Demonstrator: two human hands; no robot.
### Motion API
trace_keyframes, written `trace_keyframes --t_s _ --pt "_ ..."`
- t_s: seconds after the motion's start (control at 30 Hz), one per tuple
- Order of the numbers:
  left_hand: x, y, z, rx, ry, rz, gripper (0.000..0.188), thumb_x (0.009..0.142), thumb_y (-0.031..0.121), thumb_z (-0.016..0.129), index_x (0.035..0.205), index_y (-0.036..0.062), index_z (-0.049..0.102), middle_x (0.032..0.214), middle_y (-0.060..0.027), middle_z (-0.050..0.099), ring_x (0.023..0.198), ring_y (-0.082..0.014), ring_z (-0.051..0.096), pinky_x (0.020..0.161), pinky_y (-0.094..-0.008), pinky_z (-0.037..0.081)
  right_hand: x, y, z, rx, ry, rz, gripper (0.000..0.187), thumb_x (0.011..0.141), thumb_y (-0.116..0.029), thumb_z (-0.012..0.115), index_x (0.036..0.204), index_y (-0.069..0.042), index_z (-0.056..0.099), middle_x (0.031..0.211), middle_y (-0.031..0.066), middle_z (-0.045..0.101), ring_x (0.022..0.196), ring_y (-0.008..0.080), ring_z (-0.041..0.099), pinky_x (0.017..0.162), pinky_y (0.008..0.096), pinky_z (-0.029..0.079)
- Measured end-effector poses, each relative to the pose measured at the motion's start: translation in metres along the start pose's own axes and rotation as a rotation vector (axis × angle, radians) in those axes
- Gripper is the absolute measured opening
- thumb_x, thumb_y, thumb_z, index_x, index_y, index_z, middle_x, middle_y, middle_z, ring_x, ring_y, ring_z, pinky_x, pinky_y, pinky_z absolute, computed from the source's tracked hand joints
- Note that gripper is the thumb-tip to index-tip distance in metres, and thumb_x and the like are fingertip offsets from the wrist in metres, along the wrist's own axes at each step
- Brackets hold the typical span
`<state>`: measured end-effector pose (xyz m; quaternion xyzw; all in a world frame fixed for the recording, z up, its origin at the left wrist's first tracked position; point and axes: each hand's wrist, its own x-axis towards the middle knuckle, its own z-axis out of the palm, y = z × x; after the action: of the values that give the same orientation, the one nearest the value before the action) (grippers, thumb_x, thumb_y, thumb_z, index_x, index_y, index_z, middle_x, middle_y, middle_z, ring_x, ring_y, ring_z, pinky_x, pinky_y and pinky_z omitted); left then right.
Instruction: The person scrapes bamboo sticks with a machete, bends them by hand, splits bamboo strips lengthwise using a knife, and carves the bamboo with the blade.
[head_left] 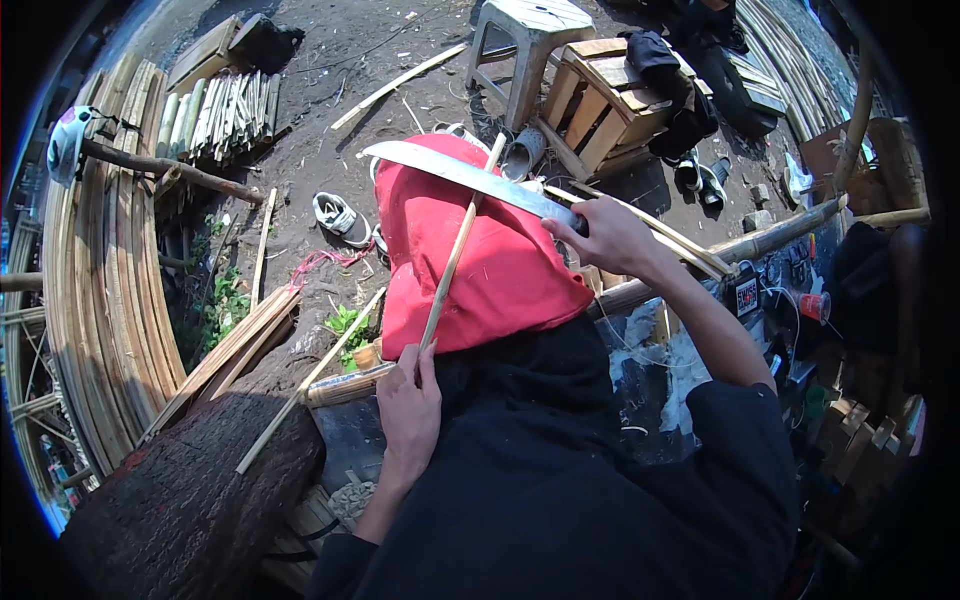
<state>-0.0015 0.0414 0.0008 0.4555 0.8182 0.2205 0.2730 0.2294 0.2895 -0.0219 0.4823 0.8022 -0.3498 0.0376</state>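
My left hand (410,405) is closed around the near end of a narrow bamboo strip (453,262), which slants up and away over the red cloth (530,270) on my lap. My right hand (607,240) grips the dark handle of a machete (425,160). Its long pale blade reaches leftward above the cloth and crosses the strip near the strip's far end. Whether the blade's edge bites into the strip, I cannot tell.
Long bamboo slats (110,250) are stacked at the left beside a dark log (190,500). Ahead stand a white plastic stool (520,50) and a wooden crate (605,105). A shoe (340,218) lies on the ground. A bamboo pole (780,235) runs to the right.
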Motion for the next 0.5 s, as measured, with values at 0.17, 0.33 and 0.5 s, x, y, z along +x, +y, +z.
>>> trace_keyframes --t_s 0.17,0.33,0.5 --pt "0.000 -0.004 0.007 0.009 0.085 0.077 0.021 0.103 0.020 0.053 0.105 0.0023 0.064 0.069 -0.0215 0.056 0.062 -0.0366 0.056 0.063 -0.0464 0.042 -0.029 -0.027 0.004 -0.328 -0.191 -0.273 0.080 0.086 -0.078 0.050 0.073 -0.001 0.068 0.068 0.0219 0.064 0.070 0.0397 0.067 0.069 0.0494 0.052" --pt "0.002 0.004 -0.002 -0.054 -0.067 -0.073 0.024 0.104 0.024 0.050 0.106 0.0033 0.063 0.077 -0.0215 0.059 0.072 -0.0386 0.057 0.072 -0.0489 0.043 -0.006 -0.007 -0.001 0.028 -0.099 0.006 0.073 0.089 -0.071 0.053 0.077 -0.001 0.070 0.068 0.0202 0.065 0.071 0.0364 0.067 0.065 0.0449 0.051" --pt "0.004 -0.002 -0.002 -0.082 -0.110 -0.125 0.027 0.106 0.025 0.047 0.105 0.0031 0.062 0.079 -0.0219 0.060 0.076 -0.0403 0.057 0.075 -0.0497 0.042 -0.029 -0.019 0.015 -0.296 -0.185 -0.228 0.077 0.087 -0.075 0.052 0.073 -0.002 0.068 0.069 0.0221 0.065 0.075 0.0405 0.067 0.073 0.0481 0.053"
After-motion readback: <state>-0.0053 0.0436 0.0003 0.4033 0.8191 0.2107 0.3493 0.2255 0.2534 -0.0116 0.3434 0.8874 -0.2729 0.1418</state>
